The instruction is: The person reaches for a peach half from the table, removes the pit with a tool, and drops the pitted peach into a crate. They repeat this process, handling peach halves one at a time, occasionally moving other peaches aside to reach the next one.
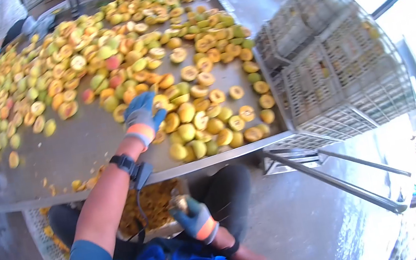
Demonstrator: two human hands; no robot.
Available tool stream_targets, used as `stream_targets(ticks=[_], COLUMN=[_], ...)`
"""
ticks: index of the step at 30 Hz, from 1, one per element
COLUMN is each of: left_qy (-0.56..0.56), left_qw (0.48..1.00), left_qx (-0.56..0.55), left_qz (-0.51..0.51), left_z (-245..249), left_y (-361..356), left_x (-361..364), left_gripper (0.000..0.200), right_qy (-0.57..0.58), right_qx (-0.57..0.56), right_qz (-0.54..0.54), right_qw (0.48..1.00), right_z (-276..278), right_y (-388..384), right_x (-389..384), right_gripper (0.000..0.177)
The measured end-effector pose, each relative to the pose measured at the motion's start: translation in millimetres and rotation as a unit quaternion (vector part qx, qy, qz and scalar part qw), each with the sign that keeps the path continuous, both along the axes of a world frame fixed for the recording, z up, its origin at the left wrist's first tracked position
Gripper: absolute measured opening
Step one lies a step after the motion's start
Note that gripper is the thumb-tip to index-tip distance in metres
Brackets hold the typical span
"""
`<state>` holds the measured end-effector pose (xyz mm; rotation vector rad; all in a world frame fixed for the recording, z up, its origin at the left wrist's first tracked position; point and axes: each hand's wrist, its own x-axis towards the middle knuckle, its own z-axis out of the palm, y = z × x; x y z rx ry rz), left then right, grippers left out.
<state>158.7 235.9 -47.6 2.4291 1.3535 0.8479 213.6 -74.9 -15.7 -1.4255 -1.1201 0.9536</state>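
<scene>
My left hand (142, 120), in a blue-grey glove with an orange cuff, reaches over the metal table. Its fingers are apart, with the thumb out to the right, close to halved yellow peaches (186, 112); whether the fingertips touch one is hard to see. Lower down, between my knees, my right hand (197, 222) wears a matching glove. Its fingers are closed round a small brownish, shiny object (179, 203), mostly hidden and blurred. Below the table edge sits a box of brown and orange bits (153, 202), partly covered by my left arm.
Peach halves cover much of the metal table (89, 174), whose raised rim runs in front of me. Stacked plastic crates (340, 64) stand to the right. Metal bars (338, 182) jut out below them. Other people are partly visible beyond the table.
</scene>
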Motion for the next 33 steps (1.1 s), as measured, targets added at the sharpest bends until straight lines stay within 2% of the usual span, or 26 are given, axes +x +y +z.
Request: stream_targets(ticks=[2,5,8,9,12,14,15,16,17,19,20,21,22,25,29,33], left_qy=[-0.009,0.006,-0.214,-0.342,-0.545,-0.688,-0.744,-0.765,-0.774,-0.788,-0.807,-0.814,-0.819,-0.817,-0.808,-0.808], left_qw=[0.997,1.000,0.969,0.923,0.757,0.552,0.440,0.428,0.376,0.396,0.370,0.366,0.360,0.368,0.427,0.440], left_qx=[-0.068,0.000,-0.125,-0.175,-0.359,-0.470,-0.503,-0.480,-0.510,-0.471,-0.460,-0.451,-0.446,-0.442,-0.407,-0.391], left_qz=[0.027,0.016,0.000,-0.017,-0.014,-0.023,-0.001,0.024,0.006,-0.018,0.004,0.012,0.021,-0.041,0.017,0.022], left_z=[23.4,16.1,19.6,21.7,20.3,21.7,23.5,42.9,40.7,73.4,80.5,89.2,93.4,89.4,94.1,89.7], left_y=[-11.2,-23.0,-42.0,-51.6,-85.5,-108.1,-131.9,-152.9,-162.7,-192.4,-198.4,-206.1,-215.3,-226.6,-240.7,-253.2], left_x=[2.0,-14.6,-37.2,-45.0,-87.7,-101.9,-121.4,-127.9,-139.3,-150.0,-150.8,-155.2,-160.5,-174.0,-177.5,-181.7], left_gripper=[0.051,0.044,0.040,0.041,0.037,0.035,0.034,0.034,0.033,0.036,0.036,0.036,0.036,0.037,0.034,0.033], right_qy=[-0.028,-0.022,-0.020,-0.023,-0.039,-0.012,-0.001,0.013,0.025,0.022,0.000,-0.006,-0.013,-0.013,-0.064,-0.146], right_qx=[-0.067,-0.066,-0.057,-0.054,-0.013,0.009,-0.018,-0.049,-0.036,-0.028,-0.020,-0.009,-0.001,0.010,0.022,0.008], right_qz=[0.027,0.033,0.039,0.048,-0.009,-0.005,0.023,0.056,0.079,0.113,0.118,0.134,0.147,0.177,0.175,0.181], right_qw=[0.997,0.997,0.997,0.997,0.999,1.000,1.000,0.997,0.996,0.993,0.993,0.991,0.989,0.984,0.982,0.973], right_z=[-8.2,-3.5,11.4,16.4,25.2,9.8,20.5,34.0,51.6,72.8,75.9,75.2,73.5,77.3,78.6,72.5], right_y=[-0.7,5.8,9.6,12.7,19.2,19.8,19.4,20.6,24.1,21.8,26.6,28.0,26.3,22.7,17.0,17.1], right_x=[2.0,-0.5,0.9,-0.6,-15.4,-24.1,-31.0,-31.6,-37.2,-53.3,-57.9,-62.5,-68.4,-88.3,-104.0,-109.9], right_gripper=[0.027,0.029,0.030,0.031,0.032,0.031,0.030,0.028,0.026,0.021,0.019,0.019,0.019,0.020,0.023,0.028])
